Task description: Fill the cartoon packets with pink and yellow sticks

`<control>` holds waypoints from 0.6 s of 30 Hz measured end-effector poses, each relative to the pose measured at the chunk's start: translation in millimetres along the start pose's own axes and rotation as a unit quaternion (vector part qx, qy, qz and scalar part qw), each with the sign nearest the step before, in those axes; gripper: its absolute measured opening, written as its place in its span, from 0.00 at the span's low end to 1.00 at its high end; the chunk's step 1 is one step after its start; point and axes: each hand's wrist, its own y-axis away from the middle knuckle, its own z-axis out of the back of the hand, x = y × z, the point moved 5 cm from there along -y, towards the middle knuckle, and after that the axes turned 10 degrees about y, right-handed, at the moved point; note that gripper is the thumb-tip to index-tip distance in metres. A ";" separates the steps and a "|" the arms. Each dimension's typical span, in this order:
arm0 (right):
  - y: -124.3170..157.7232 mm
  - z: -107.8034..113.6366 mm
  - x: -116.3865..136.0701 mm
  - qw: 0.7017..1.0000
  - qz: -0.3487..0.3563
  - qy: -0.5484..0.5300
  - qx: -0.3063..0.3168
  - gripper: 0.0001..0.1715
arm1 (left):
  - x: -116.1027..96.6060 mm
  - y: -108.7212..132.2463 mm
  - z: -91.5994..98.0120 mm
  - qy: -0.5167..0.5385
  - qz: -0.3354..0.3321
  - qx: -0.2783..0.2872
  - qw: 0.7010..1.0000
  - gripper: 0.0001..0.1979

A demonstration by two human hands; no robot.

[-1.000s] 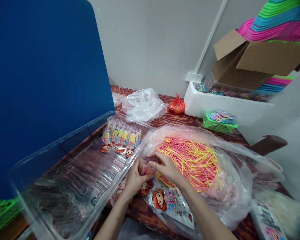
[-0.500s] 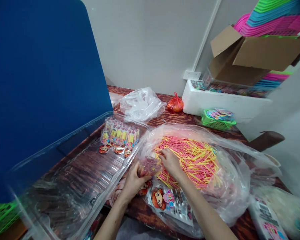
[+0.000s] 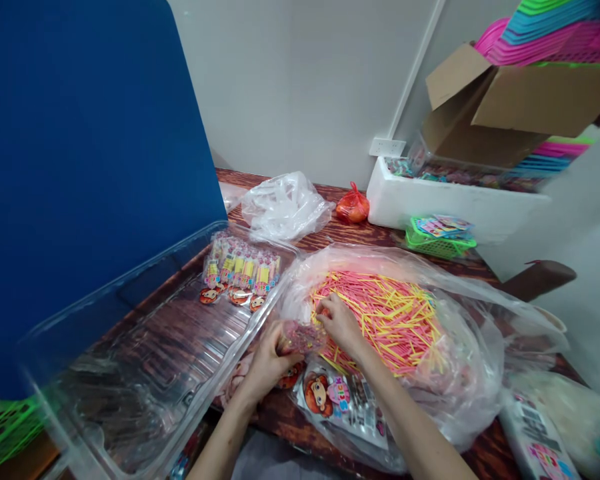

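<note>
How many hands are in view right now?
2: the left hand holds a clear packet at the open bag's left side; the right hand is over the left part of the pink and yellow sticks. No others show.

A reddish-brown, wood-patterned table [image 3: 373, 237] carries a clear tray [image 3: 254, 333], a large open plastic bag [image 3: 463, 400], a crumpled translucent bag [image 3: 286, 207], a tied red bag [image 3: 353, 205], a white foam box [image 3: 445, 208] and a green basket [image 3: 440, 249].

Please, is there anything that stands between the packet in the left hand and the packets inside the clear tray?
Yes: the right side of the clear tray runs between the held packet in the left hand and the packets inside.
</note>
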 end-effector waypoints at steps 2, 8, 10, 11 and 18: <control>1.5 2.6 -1.6 1.000 -0.005 -0.013 -0.016 0.10 | -3.1 3.2 -1.4 0.011 0.003 0.034 0.999 0.18; 0.1 10.3 1.1 0.995 -0.012 -0.088 -0.038 0.08 | -13.2 9.7 1.5 -0.004 0.002 0.050 0.999 0.15; 2.6 9.6 5.3 0.992 -0.004 -0.122 -0.021 0.08 | -14.3 10.9 2.4 0.027 0.021 0.051 0.998 0.16; 5.5 8.7 7.1 0.990 -0.002 -0.140 -0.013 0.08 | -15.3 12.0 3.2 0.051 0.033 0.049 0.997 0.16; 50.6 -6.4 12.2 0.961 -0.055 -0.269 -0.025 0.12 | -55.2 30.5 6.2 0.150 0.045 0.025 0.987 0.20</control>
